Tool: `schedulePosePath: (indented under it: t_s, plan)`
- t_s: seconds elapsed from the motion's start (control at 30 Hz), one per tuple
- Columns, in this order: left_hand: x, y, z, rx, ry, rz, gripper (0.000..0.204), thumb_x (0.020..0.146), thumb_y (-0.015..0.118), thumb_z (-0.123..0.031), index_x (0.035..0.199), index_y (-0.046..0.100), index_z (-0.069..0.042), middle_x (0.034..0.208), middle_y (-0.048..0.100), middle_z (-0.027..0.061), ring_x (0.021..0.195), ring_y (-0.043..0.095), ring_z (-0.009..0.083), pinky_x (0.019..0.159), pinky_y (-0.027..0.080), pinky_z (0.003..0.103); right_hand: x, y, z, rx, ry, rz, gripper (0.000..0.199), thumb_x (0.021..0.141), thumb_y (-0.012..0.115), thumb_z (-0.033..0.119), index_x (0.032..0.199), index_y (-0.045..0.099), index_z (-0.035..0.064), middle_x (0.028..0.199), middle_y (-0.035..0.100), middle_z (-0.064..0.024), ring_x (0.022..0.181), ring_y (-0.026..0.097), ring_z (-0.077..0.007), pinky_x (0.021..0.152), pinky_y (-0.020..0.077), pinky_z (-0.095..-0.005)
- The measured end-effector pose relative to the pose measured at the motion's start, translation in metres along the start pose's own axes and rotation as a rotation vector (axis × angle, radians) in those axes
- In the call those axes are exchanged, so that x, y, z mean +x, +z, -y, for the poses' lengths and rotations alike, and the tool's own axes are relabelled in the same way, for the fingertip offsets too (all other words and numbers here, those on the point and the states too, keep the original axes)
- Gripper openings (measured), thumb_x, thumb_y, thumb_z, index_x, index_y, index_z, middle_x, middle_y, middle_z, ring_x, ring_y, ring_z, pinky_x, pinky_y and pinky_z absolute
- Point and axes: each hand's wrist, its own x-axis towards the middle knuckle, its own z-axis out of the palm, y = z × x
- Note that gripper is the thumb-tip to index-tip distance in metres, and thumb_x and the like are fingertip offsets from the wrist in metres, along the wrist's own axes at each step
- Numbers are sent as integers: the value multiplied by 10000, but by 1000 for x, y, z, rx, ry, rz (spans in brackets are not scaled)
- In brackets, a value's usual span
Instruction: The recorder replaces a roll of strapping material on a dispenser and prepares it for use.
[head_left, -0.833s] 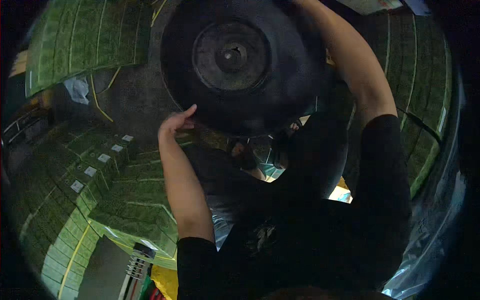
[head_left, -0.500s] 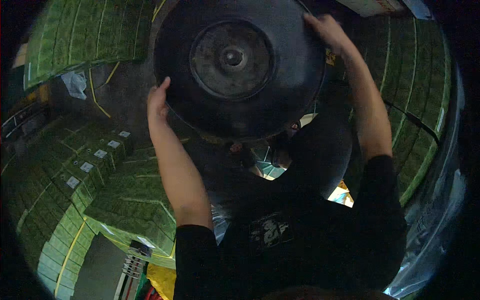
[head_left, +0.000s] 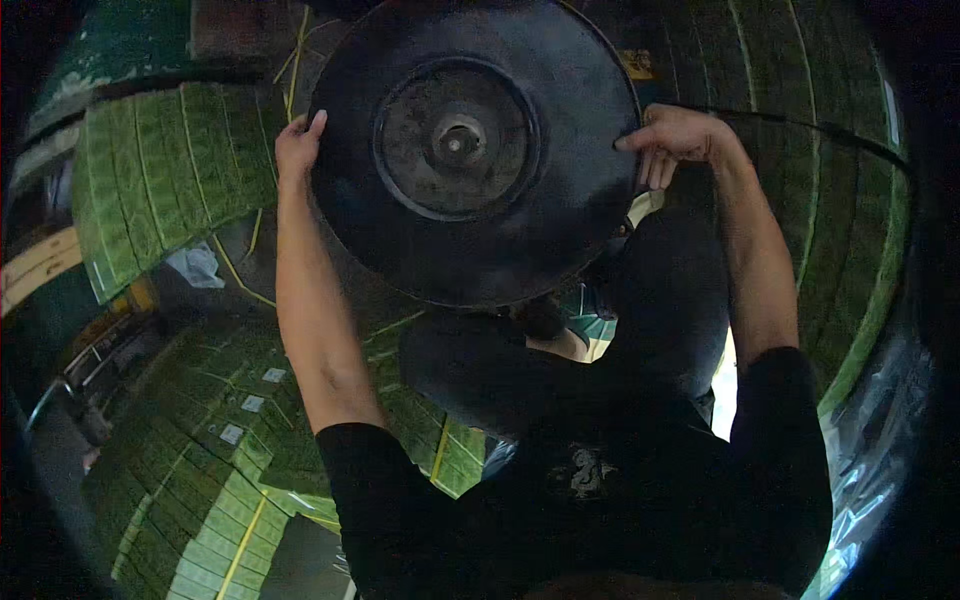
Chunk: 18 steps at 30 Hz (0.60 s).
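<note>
A large, round black disc (head_left: 575,180) is held up in front of me between both hands. Its face has a sunken round middle with a raised ring and a metallic hub (head_left: 458,142) at the centre. My left hand (head_left: 299,147) grips the left rim, thumb on the face and fingers mostly hidden behind. On the opposite side, my right hand (head_left: 678,138) clasps the right rim with its thumb on the face and its fingers curled down at the edge. The disc's back and what lies behind it cannot be seen.
Green strapped stacks stand at the upper left (head_left: 165,185), lower left (head_left: 200,420) and along the right (head_left: 760,150). A clear plastic scrap (head_left: 195,265) lies on the dark floor, near yellow straps (head_left: 240,275). Clear plastic sheeting (head_left: 870,500) hangs at the lower right.
My right hand has come down from the upper right rim to the right side. The disc sits slightly lower, and my left hand has shifted up and left. The surroundings have swung in view.
</note>
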Motion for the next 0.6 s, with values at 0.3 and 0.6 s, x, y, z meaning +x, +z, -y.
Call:
schedulePosePath:
  t_s: [0.3,0.6]
  plan:
    - [11,25,-35,80,263,-89,503,972,541,-467,1196,667,-34,1135,679,186,1060,643,347,908,494,431,-7,32,-23,-184,137,284,490,865,707,402,1035,697,-57,977,715,-207,910,701,-297,759,586,-431]
    - [-8,24,-58,53,348,-106,485,999,496,-449,1222,650,-47,1135,677,179,1048,644,341,905,494,427,-1,66,-56,-348,221,297,745,771,691,667,1163,699,33,1214,665,-174,1126,630,-335,1011,464,-452]
